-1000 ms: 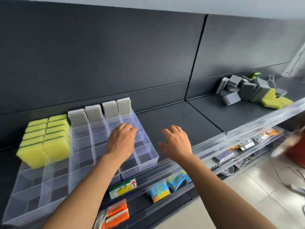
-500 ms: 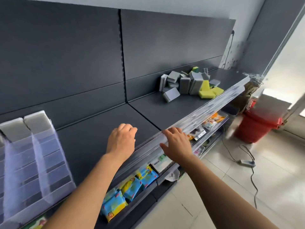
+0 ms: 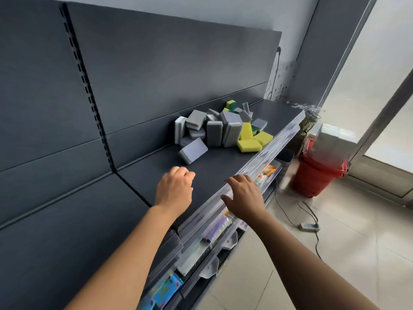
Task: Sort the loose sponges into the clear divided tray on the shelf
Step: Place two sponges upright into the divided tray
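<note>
A heap of loose sponges sits far along the dark shelf [image 3: 138,175]: several grey sponges [image 3: 214,132] stacked and leaning, one grey sponge [image 3: 193,150] lying apart in front, and yellow sponges [image 3: 249,145] on the right side of the heap. My left hand [image 3: 174,188] hovers over the shelf short of the heap, fingers loosely curled, holding nothing. My right hand [image 3: 243,195] is over the clear front rail [image 3: 268,148], fingers relaxed and empty. The clear divided tray is out of view.
Lower shelves hold packaged goods [image 3: 165,289] behind clear rails. A red basket stack [image 3: 317,173] stands on the tiled floor at the right, with a cable and power strip [image 3: 309,226] beside it. The dark back panel [image 3: 156,81] rises behind the shelf.
The view has swung right: the divided tray has left the frame and the sponge heap is closer. Both empty hands have travelled right along the shelf towards the heap.
</note>
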`<action>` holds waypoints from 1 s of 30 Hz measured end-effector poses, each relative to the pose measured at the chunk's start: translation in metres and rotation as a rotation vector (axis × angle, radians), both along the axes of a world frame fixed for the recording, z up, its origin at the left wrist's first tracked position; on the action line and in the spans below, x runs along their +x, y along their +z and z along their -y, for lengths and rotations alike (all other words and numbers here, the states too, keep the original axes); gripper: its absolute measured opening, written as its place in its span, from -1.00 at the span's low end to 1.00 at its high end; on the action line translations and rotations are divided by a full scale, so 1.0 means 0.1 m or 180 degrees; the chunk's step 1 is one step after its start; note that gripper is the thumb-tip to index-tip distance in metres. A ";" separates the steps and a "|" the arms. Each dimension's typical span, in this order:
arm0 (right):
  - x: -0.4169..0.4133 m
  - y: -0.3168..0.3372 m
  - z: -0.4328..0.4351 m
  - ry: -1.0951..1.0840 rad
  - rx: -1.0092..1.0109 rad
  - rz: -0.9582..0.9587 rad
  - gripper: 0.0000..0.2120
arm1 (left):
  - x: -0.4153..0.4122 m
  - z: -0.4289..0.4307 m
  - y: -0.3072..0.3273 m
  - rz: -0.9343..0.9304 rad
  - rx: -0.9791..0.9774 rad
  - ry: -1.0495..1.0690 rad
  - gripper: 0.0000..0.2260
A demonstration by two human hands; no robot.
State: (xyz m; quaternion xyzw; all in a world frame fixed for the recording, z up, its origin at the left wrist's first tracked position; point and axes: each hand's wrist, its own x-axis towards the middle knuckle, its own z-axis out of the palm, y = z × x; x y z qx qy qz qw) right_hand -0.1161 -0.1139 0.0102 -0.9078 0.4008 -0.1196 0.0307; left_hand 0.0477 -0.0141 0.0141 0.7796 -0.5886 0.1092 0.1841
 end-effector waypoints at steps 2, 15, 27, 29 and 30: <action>0.08 0.01 0.27 -0.0043 -0.0003 -0.0031 -0.52 | 0.08 0.28 0.00 -0.0029 0.0016 -0.0025 -0.77; 0.58 0.00 1.62 -0.0190 -0.0007 0.0058 -0.52 | 0.68 1.62 -0.16 0.0021 0.0749 0.0414 -0.51; 0.94 0.12 2.55 -0.0158 0.0041 0.0135 -0.31 | 0.70 2.10 -0.32 -0.0201 0.1026 0.0932 -0.32; 0.96 0.10 2.62 -0.0081 0.0196 0.0100 -0.29 | 0.68 2.11 -0.32 -0.0389 0.0909 0.1017 -0.35; 0.97 0.09 2.64 -0.0049 0.0225 0.0127 -0.29 | 0.67 2.11 -0.30 -0.0627 0.0818 0.1064 -0.38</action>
